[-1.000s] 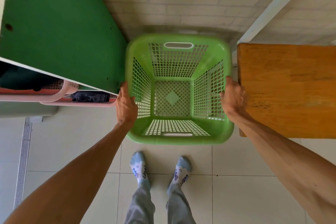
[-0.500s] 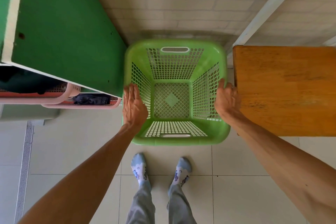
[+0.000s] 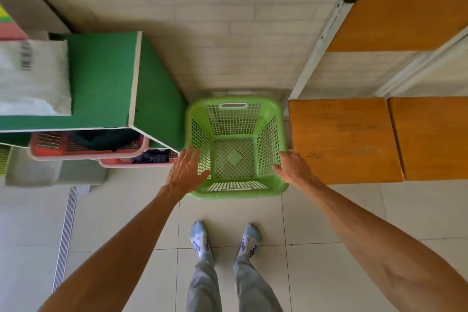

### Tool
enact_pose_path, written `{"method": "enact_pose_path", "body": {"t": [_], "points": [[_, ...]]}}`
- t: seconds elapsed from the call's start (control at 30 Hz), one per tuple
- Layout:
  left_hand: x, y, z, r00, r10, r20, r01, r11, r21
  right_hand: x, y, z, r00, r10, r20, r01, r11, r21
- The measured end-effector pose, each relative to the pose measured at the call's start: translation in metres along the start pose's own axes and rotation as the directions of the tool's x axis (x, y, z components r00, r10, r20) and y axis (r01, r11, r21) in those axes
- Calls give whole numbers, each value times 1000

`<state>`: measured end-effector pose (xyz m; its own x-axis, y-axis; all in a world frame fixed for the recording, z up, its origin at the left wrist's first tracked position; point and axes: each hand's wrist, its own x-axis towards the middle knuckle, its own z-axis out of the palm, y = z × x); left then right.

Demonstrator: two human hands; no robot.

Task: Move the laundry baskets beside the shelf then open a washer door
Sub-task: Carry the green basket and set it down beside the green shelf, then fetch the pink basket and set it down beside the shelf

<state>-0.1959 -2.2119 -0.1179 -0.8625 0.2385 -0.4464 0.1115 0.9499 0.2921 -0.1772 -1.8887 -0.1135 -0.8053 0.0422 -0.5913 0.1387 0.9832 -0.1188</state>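
Note:
An empty green laundry basket point(image 3: 235, 191) stands on the tiled floor against the wall, between a green cabinet point(image 3: 103, 78) on its left and a wooden shelf point(image 3: 344, 139) on its right. My left hand point(image 3: 186, 170) hovers over the basket's left rim with fingers spread and holds nothing. My right hand point(image 3: 295, 167) is open by the right rim, fingers loose, not gripping it. No washer door is in view.
Two pink baskets point(image 3: 83, 154) with dark clothes sit in the green cabinet's lower openings. A white bag point(image 3: 33, 78) lies on top of the cabinet. A floor drain grate point(image 3: 67, 230) runs along the left. My socked feet point(image 3: 225, 238) stand just behind the basket.
Both hands have let go of the basket's rims and opened. The basket now rests on the floor. My head has pulled back, so more of the cabinet and shelf shows.

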Motion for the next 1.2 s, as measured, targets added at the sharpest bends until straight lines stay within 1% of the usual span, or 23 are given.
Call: {"method": "enact_pose_path", "body": {"t": [0.07, 0.13, 0.2, 0.33, 0.47, 0.53, 0.67, 0.9, 1.1, 1.2], "points": [[-37, 21, -33, 1000, 19, 5, -19, 1000, -5, -44, -7, -24, 1000, -19, 19, 19, 999, 37], [-65, 39, -54, 1000, 1, 11, -1, 998, -64, -78, -11, -40, 999, -36, 31, 34, 997, 69], [-104, 60, -82, 1000, -14, -14, 12, 993, -115, -124, -14, -64, 998, -52, 35, 49, 995, 92], [-167, 91, -120, 996, 1, -85, -15, 986, -168, -198, -9, -91, 999, -52, 3, 50, 983, 174], [-211, 107, -141, 997, 24, -70, -35, 985, -167, -256, 0, -99, 999, -26, -32, 33, 966, 257], [-229, 112, -146, 996, 39, -86, -52, 986, -155, -282, 5, -100, 999, -10, -47, 24, 955, 295], [-262, 124, -142, 982, 103, -157, -124, 984, -131, -327, 18, -96, 992, 61, -115, -23, 953, 301], [-307, 167, -130, 972, 171, -161, -184, 980, -70, -404, 47, -72, 983, 99, -152, -34, 922, 386], [-317, 236, -117, 949, 308, -64, -307, 951, 15, -457, 114, -48, 960, 239, -149, -155, 890, 428], [-307, 285, -110, 927, 375, 25, -376, 925, 60, -478, 161, -38, 931, 333, -150, -238, 866, 441]]}}
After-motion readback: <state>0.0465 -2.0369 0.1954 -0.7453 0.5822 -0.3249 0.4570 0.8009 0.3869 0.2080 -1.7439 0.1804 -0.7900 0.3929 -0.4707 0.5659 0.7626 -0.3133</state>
